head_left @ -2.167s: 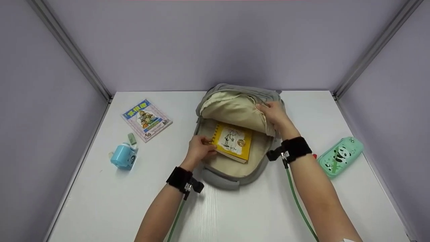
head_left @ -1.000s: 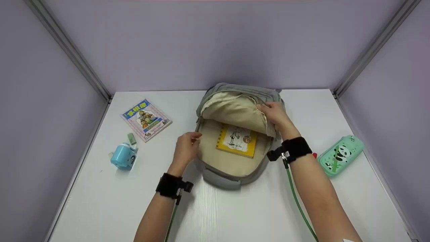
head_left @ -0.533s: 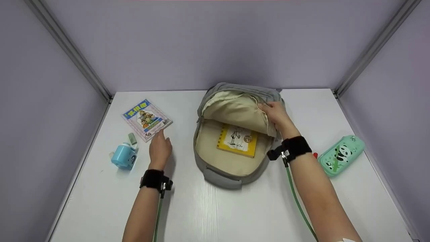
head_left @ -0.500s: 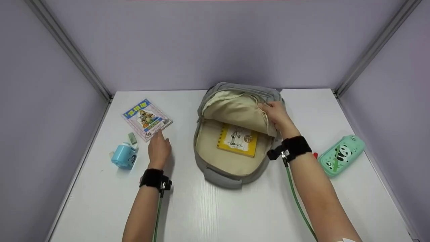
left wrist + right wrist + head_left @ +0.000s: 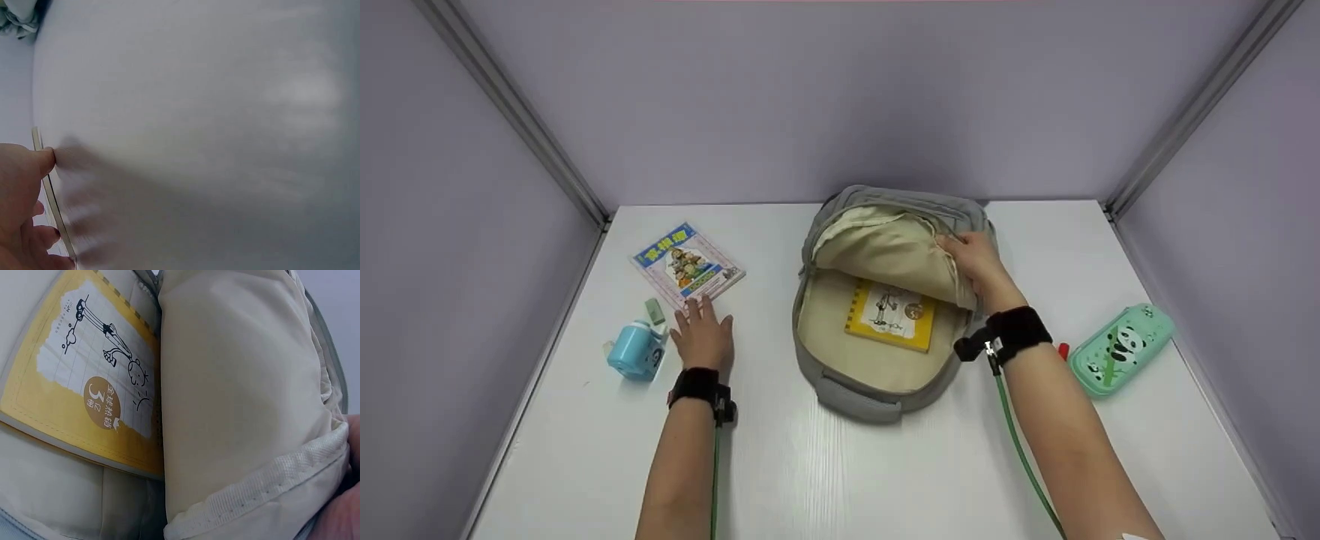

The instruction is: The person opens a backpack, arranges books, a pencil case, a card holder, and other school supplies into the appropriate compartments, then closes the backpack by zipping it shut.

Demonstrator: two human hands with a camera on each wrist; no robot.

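Note:
A grey backpack (image 5: 855, 394) lies open on the white table, its cream lining showing. A yellow notebook (image 5: 892, 315) (image 5: 84, 394) lies flat inside it. My right hand (image 5: 971, 259) grips the cream flap (image 5: 885, 251) (image 5: 236, 394) and holds it lifted off the notebook. My left hand (image 5: 703, 334) rests on the table with fingers spread, its fingertips at the near edge of a pink picture book (image 5: 688, 264). In the left wrist view the thumb (image 5: 42, 163) touches the thin book edge (image 5: 53, 197).
A blue sharpener (image 5: 636, 351) and a small green eraser (image 5: 654, 310) sit just left of my left hand. A mint panda pencil case (image 5: 1121, 349) lies to the right, with something small and red (image 5: 1063, 349) beside it. Lilac walls enclose three sides.
My left hand let go of the yellow notebook, which now lies in the backpack, and moved left to the pink book's near edge. My right hand kept hold of the flap.

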